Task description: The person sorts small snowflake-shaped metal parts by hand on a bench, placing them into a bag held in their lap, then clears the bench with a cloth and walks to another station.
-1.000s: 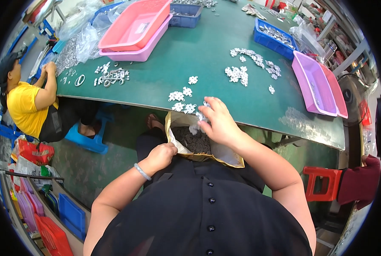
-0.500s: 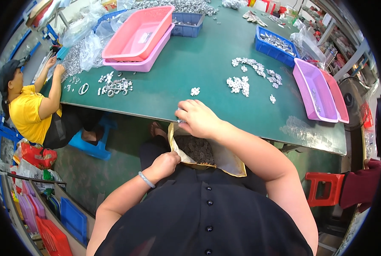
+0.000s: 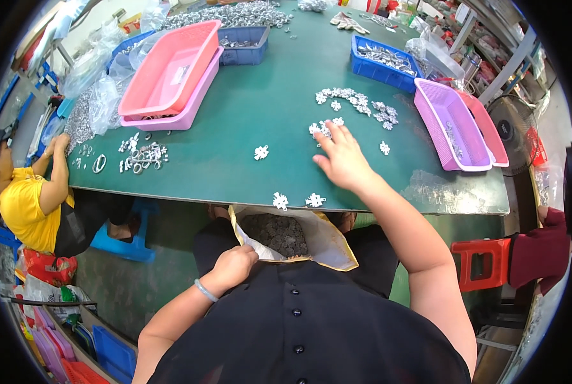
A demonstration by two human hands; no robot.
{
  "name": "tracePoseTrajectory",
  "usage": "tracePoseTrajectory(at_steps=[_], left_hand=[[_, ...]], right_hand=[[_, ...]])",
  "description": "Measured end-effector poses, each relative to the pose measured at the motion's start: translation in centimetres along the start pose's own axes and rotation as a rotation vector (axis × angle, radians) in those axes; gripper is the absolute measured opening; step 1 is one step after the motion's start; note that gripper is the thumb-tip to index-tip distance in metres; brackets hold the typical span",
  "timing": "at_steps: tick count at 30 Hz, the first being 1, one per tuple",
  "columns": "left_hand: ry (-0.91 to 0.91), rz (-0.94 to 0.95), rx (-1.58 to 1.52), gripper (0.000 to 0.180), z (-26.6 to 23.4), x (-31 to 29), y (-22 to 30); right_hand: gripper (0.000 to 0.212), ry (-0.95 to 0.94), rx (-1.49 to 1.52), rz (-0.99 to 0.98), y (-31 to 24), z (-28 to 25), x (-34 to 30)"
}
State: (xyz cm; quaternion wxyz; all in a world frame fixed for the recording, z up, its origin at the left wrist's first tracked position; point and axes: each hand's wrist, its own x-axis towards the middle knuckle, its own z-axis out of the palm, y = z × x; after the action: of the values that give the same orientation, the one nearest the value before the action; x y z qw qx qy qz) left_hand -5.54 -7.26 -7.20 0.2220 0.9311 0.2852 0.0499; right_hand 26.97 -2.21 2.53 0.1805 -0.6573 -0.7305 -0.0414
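My left hand (image 3: 236,264) pinches the near-left rim of a yellow-edged bag (image 3: 339,248) with a pale inside, standing in my lap. Dark grey small pieces (image 3: 274,235) fill its bottom. Over the green table, my right hand (image 3: 346,158) is open, thumb and fingers apart, its fingertips at a small cluster of silver flower-shaped metal pieces (image 3: 316,130), partly covering them. Two more such pieces, a left one (image 3: 280,201) and a right one (image 3: 315,200), lie by the table's near edge. Another single piece (image 3: 261,152) lies farther in, left of my right hand.
Stacked pink baskets (image 3: 199,89) stand left, a purple basket (image 3: 455,128) right, and a blue bin (image 3: 385,63) of metal parts behind it. More flower pieces (image 3: 350,97) form a curved row. A co-worker in a yellow shirt (image 3: 30,198) sits left. A red stool (image 3: 481,264) stands right.
My right hand has moved from the table edge above the bag, where it held silver metal, to the cluster farther right. Two flower pieces now show at the edge. The view has shifted.
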Motion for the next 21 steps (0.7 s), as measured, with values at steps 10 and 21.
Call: tracePoseTrajectory(at_steps=[10, 21], left_hand=[[0.118, 0.063, -0.051, 0.017, -1.7, 1.4, 2.0], [0.569, 0.218, 0.045, 0.024, -10.6, 10.3, 3.4]], right_hand=[[0.049, -0.265, 0.083, -0.13, 0.1, -0.3, -0.4], [0.025, -0.045, 0.197, -0.176, 3.3, -2.3, -3.3]])
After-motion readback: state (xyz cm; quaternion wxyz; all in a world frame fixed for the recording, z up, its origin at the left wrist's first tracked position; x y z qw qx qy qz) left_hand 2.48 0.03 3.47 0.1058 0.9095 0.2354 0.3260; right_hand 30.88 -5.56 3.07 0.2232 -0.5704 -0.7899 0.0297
